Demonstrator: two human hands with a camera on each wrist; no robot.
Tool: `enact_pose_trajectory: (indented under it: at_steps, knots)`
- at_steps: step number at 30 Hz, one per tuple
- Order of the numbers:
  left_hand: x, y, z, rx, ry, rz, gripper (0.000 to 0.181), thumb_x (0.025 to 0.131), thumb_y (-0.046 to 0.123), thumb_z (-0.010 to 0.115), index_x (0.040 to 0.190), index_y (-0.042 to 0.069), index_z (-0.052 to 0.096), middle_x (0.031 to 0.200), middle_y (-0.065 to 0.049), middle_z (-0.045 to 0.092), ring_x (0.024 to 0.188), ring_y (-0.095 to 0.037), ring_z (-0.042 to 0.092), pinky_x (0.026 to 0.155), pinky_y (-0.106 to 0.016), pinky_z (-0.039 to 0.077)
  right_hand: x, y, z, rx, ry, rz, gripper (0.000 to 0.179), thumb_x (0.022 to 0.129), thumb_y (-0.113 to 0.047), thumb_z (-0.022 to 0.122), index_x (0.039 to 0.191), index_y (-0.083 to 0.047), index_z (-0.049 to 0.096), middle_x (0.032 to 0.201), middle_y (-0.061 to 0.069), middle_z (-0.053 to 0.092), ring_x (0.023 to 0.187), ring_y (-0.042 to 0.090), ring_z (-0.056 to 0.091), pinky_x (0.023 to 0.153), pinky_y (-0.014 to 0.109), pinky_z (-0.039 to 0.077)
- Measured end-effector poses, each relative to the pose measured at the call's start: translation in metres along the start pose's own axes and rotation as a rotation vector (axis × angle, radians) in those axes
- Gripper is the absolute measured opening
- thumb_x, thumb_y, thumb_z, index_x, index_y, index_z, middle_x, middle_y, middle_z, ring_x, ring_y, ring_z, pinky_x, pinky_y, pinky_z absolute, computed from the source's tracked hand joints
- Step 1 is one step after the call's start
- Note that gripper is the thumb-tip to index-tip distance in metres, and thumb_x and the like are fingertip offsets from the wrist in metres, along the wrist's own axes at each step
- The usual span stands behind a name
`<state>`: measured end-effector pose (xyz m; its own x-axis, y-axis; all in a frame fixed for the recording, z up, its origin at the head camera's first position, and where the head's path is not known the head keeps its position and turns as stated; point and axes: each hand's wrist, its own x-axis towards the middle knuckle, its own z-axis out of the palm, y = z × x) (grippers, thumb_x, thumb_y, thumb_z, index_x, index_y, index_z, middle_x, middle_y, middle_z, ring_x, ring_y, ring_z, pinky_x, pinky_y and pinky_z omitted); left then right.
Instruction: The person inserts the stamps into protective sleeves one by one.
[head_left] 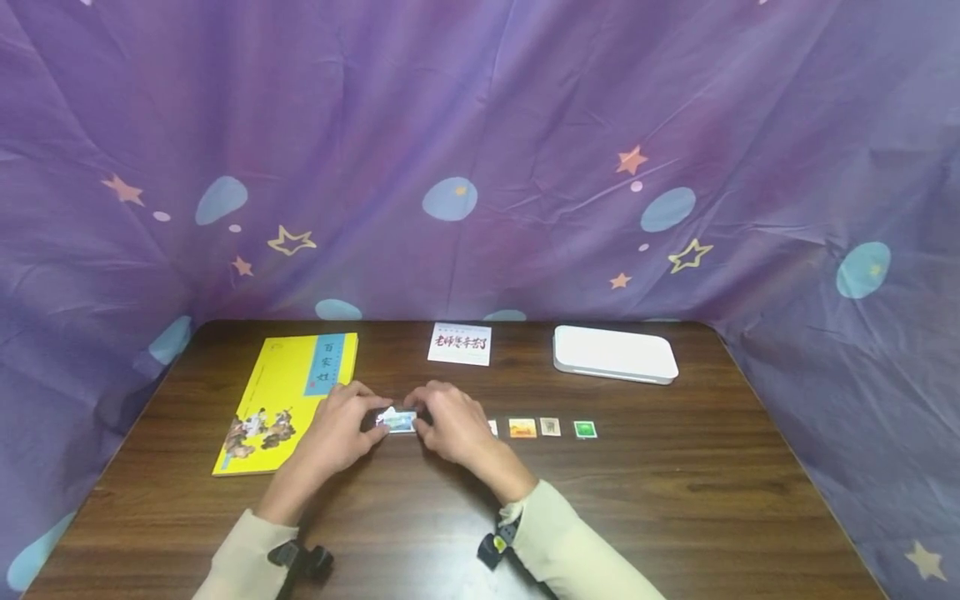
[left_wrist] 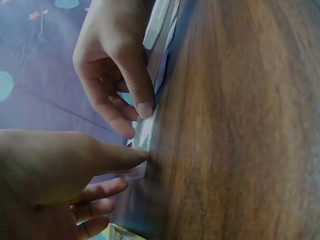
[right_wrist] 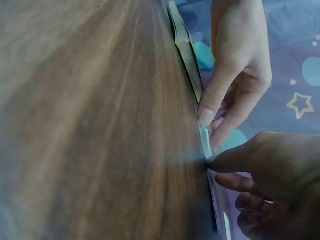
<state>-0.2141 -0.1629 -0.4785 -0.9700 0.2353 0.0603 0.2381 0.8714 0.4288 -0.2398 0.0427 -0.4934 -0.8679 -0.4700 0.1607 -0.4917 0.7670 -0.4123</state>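
Observation:
A small bluish, stamp-like picture piece (head_left: 399, 420) with a clear, shiny edge lies low over the table between my hands. My left hand (head_left: 341, 429) pinches its left end between thumb and forefinger. The right hand (head_left: 455, 423) has thumb and forefinger on the opposite end. In the left wrist view the left thumb (left_wrist: 120, 157) lies along the clear strip (left_wrist: 137, 172), and its other fingers are loosely bent. Right of my hands are an orange stamp (head_left: 522, 428), a grey-brown stamp (head_left: 550, 427) and a green stamp (head_left: 585, 430). The right hand partly covers another small white-edged piece (head_left: 492, 428).
A yellow book (head_left: 285, 375) with a blue title panel lies left, partly behind the left hand. At the back are a white card (head_left: 460, 344) with red writing and a white flat box (head_left: 615, 353). A purple patterned cloth (head_left: 450, 125) hangs behind the wooden table (head_left: 637, 517).

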Motion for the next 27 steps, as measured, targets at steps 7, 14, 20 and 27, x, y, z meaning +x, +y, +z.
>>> enact_pose_trajectory:
  at_steps: [7, 14, 20, 27]
  knots:
    - [-0.0026, 0.0003, 0.0013, -0.001, 0.002, 0.046, 0.034, 0.092, 0.013, 0.087, 0.125, 0.013, 0.079, 0.123, -0.009, 0.072, 0.114, -0.031, 0.057, 0.097, -0.051, 0.055, -0.002, -0.0001, -0.0005, -0.018, -0.016, -0.019, 0.022, 0.094, -0.02, 0.083, 0.116, -0.02, 0.082, 0.118, -0.001, 0.075, 0.111, 0.02, 0.071, 0.09, 0.038, 0.069]
    - [-0.0042, 0.0002, 0.0003, -0.044, -0.028, 0.062, 0.027, 0.093, 0.011, 0.086, 0.119, 0.011, 0.081, 0.119, -0.006, 0.073, 0.115, -0.028, 0.063, 0.104, -0.053, 0.058, -0.0021, -0.0009, -0.001, -0.005, -0.022, -0.033, 0.035, 0.093, -0.021, 0.085, 0.127, -0.017, 0.078, 0.125, 0.0, 0.075, 0.118, 0.021, 0.07, 0.098, 0.041, 0.068]
    - [-0.0026, 0.0004, 0.0002, -0.081, -0.053, 0.072, 0.026, 0.093, 0.009, 0.086, 0.119, 0.008, 0.081, 0.117, -0.006, 0.073, 0.113, -0.027, 0.067, 0.108, -0.051, 0.062, -0.003, -0.0022, -0.0005, -0.012, -0.057, -0.055, 0.025, 0.096, -0.021, 0.083, 0.121, -0.018, 0.081, 0.125, 0.0, 0.075, 0.116, 0.02, 0.069, 0.097, 0.039, 0.068]
    - [-0.0003, 0.0007, 0.0003, -0.102, -0.087, 0.05, 0.024, 0.094, 0.009, 0.085, 0.117, 0.008, 0.081, 0.117, -0.007, 0.073, 0.115, -0.027, 0.066, 0.11, -0.052, 0.061, -0.0054, 0.0024, 0.0017, 0.01, -0.052, -0.084, 0.027, 0.096, -0.023, 0.083, 0.123, -0.02, 0.081, 0.124, -0.002, 0.075, 0.114, 0.018, 0.069, 0.098, 0.034, 0.066]
